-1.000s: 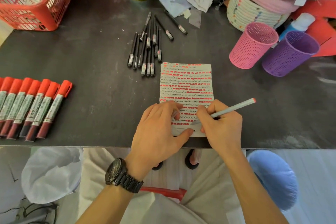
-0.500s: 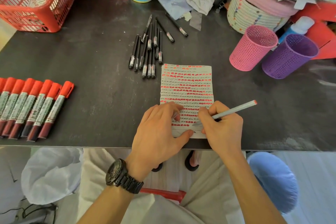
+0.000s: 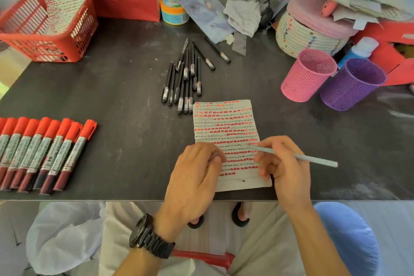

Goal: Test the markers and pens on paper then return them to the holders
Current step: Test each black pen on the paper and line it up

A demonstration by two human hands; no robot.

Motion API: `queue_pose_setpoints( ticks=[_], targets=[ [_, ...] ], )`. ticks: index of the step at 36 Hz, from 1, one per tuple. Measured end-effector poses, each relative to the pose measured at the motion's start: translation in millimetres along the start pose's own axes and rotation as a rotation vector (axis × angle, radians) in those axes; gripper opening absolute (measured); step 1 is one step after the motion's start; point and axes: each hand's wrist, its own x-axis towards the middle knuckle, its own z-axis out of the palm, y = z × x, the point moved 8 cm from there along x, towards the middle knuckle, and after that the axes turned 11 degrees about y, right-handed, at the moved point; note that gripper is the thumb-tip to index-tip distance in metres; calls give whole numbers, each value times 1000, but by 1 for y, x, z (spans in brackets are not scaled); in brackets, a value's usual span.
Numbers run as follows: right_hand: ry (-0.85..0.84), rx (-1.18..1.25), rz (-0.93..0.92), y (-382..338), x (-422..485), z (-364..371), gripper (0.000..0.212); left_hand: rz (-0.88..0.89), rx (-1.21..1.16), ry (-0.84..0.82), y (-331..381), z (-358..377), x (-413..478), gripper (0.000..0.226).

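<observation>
Markers (image 3: pixel 44 154), red-capped: one row lying on counter (image 3: pixel 123 96), well left of paper (image 3: pixel 226 123). Red basket (image 3: pixel 56 47), far upper left of paper: holds one marked sheet (image 3: pixel 65 0). Black pens (image 3: pixel 186 78): loose cluster just above paper. Left hand (image 3: pixel 195 177): at paper's lower left edge, fingers pinching small grey piece (image 3: pixel 212 157). Right hand (image 3: pixel 284 163): at paper's right edge, fingers pinching pale pen (image 3: pixel 313 159). Pink holder (image 3: pixel 307 76), purple holder (image 3: pixel 351 85): side by side, upper right of paper.
</observation>
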Motion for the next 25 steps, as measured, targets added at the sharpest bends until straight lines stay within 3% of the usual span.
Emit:
queue_pose_setpoints(
  ticks=[6,13,25],
  targets=[
    [-37,37,19,0,-1,2,18,-52,-41,14,-5,-3,-1,36],
    [-71,-51,-44,-7,-4,2,18,-188,-254,-10,-12,-4,-3,38],
    [-99,-154,-83,-12,-7,5,14,-201,-228,-36,-12,-4,-2,23]
  ],
)
